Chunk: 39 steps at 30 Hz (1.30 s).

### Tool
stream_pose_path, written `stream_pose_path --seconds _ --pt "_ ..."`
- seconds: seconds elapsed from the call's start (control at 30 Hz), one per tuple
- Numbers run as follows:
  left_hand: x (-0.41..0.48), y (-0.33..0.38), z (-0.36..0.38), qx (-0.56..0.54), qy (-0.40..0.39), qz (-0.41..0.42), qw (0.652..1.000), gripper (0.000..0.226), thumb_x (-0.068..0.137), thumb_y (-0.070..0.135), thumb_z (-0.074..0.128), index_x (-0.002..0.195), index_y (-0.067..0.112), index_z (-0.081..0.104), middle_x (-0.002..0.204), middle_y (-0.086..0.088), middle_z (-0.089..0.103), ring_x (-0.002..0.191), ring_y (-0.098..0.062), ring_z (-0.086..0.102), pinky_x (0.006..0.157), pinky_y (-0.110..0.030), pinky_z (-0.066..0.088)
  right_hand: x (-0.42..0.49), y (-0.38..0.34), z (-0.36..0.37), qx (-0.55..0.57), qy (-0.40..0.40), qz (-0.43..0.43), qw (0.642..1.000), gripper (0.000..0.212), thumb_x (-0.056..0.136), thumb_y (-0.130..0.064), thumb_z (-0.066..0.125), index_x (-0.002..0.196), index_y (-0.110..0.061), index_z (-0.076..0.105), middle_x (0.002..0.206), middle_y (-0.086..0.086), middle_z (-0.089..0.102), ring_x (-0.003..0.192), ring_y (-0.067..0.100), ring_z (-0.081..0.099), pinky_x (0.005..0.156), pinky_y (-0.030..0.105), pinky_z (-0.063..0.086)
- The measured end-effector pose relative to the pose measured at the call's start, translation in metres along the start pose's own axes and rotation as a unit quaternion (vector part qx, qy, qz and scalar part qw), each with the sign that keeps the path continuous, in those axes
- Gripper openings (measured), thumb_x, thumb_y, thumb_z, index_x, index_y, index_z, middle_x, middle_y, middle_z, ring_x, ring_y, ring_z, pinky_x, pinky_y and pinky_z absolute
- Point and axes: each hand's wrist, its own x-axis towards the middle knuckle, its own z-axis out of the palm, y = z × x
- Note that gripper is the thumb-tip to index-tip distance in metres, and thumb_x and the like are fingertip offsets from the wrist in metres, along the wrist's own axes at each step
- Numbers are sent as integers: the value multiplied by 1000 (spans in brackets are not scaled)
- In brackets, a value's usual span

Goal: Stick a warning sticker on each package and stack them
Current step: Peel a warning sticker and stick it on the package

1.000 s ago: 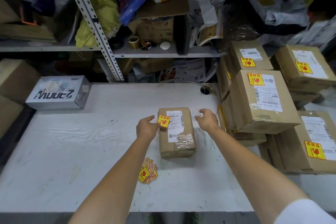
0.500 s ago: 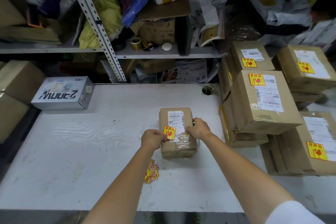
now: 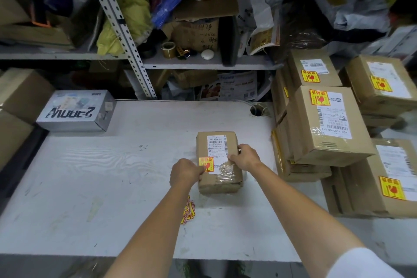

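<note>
A small brown package with a white shipping label lies on the white table. A yellow and red warning sticker lies flat on its top, at the label's lower left corner. My left hand is curled at the sticker's lower left edge and holds that corner against the box. My right hand grips the package's right edge, fingertips on the label. A small pile of loose warning stickers lies on the table beside my left forearm.
Stickered brown packages are stacked at the table's right side, more behind and below them. A grey printed box sits at the back left. Cluttered metal shelves rise behind the table. A cable hole is near the stack.
My left hand carried the sticker from the package's upper left edge down onto its top by the label. My right hand moved from beside the package onto its right edge.
</note>
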Motion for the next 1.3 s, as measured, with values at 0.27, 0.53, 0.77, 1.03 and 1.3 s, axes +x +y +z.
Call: stream_pose_path --seconds 0.27,0.53,0.77,1.03,1.3 --pt "3 7 5 -42 -39 58 997 66 78 50 77 129 15 58 122 -6 67 108 -23 63 88 -35 52 -2 3 1 30 6 6 1000 51 91 -30 68 136 -12 52 130 8 64 113 26 62 97 37 50" --pt "11 4 13 -107 -43 60 992 56 81 39 77 132 22 61 112 -3 71 101 -21 65 88 -36 53 -4 12 6 86 7 5 996 59 92 -32 66 144 -16 45 126 9 65 111 28 62 99 45 50" --pt "3 -7 8 -199 -69 43 977 54 91 29 69 141 23 52 123 2 59 116 -23 55 98 -44 49 -9 14 10 124 2 2 992 56 95 -32 62 146 -22 43 129 8 63 112 29 61 97 46 52" --pt "-5 -9 16 -230 -78 46 969 59 90 22 70 143 28 47 118 -6 68 103 -25 65 92 -51 54 -16 11 12 146 8 -12 989 52 96 -29 62 145 -20 46 129 6 63 112 27 62 100 44 50" --pt "-19 -14 4 -269 -45 52 961 60 90 21 71 144 28 46 123 -5 67 108 -26 63 94 -51 53 -45 6 9 233 -21 -85 968 58 91 -29 69 144 -25 47 124 -6 60 117 16 58 101 35 50"
